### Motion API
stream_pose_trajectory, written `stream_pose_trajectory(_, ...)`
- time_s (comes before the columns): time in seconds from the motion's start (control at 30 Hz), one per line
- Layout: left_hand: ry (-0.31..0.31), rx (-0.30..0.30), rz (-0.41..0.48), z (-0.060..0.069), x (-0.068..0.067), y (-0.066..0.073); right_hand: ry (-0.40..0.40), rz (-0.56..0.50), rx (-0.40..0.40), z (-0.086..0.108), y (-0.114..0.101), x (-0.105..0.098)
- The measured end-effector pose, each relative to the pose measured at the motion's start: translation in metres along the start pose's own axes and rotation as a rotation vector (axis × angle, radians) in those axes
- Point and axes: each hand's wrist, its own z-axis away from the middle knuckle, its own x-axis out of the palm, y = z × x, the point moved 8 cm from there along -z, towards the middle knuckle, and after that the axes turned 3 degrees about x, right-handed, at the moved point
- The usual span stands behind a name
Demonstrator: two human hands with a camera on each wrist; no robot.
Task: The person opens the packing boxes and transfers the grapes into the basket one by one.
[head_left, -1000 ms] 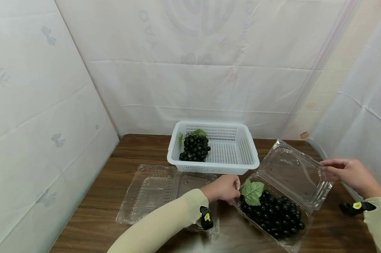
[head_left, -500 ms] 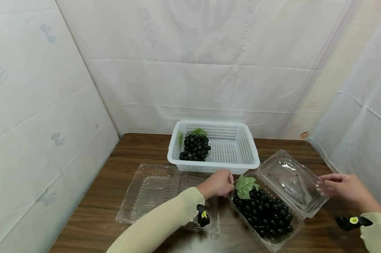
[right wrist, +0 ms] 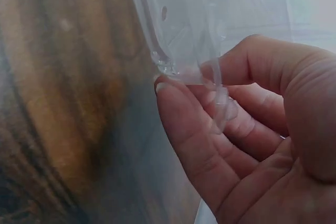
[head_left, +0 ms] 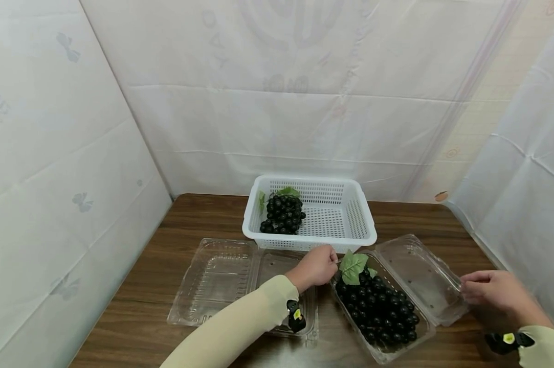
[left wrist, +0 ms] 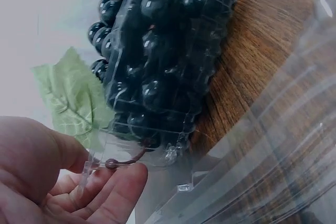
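Note:
A clear plastic clamshell box [head_left: 427,329] lies tilted on the table at the right, its lid [head_left: 421,271] folded out to the right. Black grapes [head_left: 379,312] fill its base, topped by a green leaf [head_left: 352,267]. With thumb and fingers, my left hand [head_left: 315,267] pinches the far left corner of the base; in the left wrist view a brown grape stem [left wrist: 126,162] shows at those fingers. My right hand [head_left: 497,292] pinches the outer edge of the lid, seen close in the right wrist view as clear plastic [right wrist: 189,51] between thumb and fingers.
A second clear clamshell [head_left: 212,281] lies opened flat at the left, partly under my left forearm. Behind stands a white perforated basket [head_left: 311,241] with another bunch of black grapes [head_left: 283,214] and leaves. White sheeting [head_left: 304,128] walls the table's back and sides.
Both hands have shifted the grape clamshell a little to the left. The right hand has lowered the raised lid outward, toward the table. The basket and second clamshell stay put.

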Motion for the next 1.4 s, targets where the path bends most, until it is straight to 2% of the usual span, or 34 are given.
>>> stream_pose_trajectory(0.07, 0.019, -0.021, -0.013, 0.001, -0.001, -0.001, 0.010, 0.111, -0.016, 0.000, -0.001, 0.002)
stream_pose_trajectory(0.2, 0.044, -0.040, -0.038, 0.004, -0.004, -0.002, 0.022, 0.243, -0.049, 0.000, -0.006, 0.010)
stream_pose_trajectory(0.33, 0.015, -0.063, -0.018, 0.006, -0.006, -0.004, 0.042, 0.274, -0.019, -0.001, -0.008, 0.014)
stream_pose_trajectory(0.57, -0.033, -0.099, 0.003, 0.016, -0.009, -0.007, 0.120, 0.497, -0.048, 0.001, -0.028, 0.010)
stream_pose_trajectory(0.67, -0.045, -0.129, 0.067, 0.023, -0.007, -0.010, 0.129, 0.485, -0.070, 0.004, -0.045, 0.015)
stream_pose_trajectory(0.77, -0.050, -0.174, 0.186, 0.031, -0.004, -0.013, 0.132, 0.450, -0.106, 0.010, -0.066, 0.024)
stream_pose_trajectory(0.9, -0.057, -0.235, 0.358, 0.040, 0.002, -0.017, 0.067, 0.324, -0.130, 0.018, -0.088, 0.046)
stream_pose_trajectory(1.0, -0.077, -0.268, 0.448, 0.046, 0.008, -0.018, -0.019, 0.209, -0.150, 0.023, -0.100, 0.066)
stream_pose_trajectory(1.17, -0.140, -0.275, 0.516, 0.055, 0.017, -0.015, -0.106, 0.132, -0.170, 0.028, -0.111, 0.091)
stream_pose_trajectory(1.3, -0.195, -0.245, 0.533, 0.061, 0.021, -0.011, -0.100, 0.146, -0.176, 0.027, -0.113, 0.098)
stream_pose_trajectory(1.4, -0.197, -0.221, 0.520, 0.062, 0.022, -0.010, -0.088, 0.172, -0.198, 0.026, -0.114, 0.101)
